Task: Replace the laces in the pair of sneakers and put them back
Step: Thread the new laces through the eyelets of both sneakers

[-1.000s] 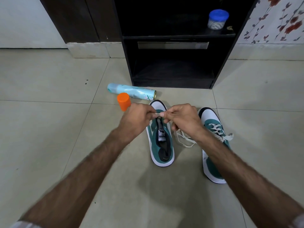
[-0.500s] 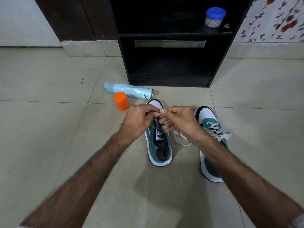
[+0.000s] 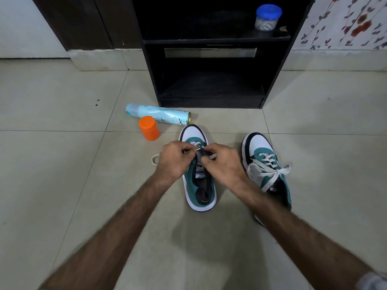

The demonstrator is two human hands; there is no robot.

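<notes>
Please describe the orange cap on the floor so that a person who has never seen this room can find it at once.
Find the black cabinet against the wall; before its left corner a pale blue spray can lies on the tiled floor. The orange cap stands just in front of that can, left of the unlaced sneaker. It is the only orange thing there.

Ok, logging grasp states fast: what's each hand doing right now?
Left hand: fingers pinch the white lace over the left sneaker.
Right hand: pinches the same lace.
</notes>
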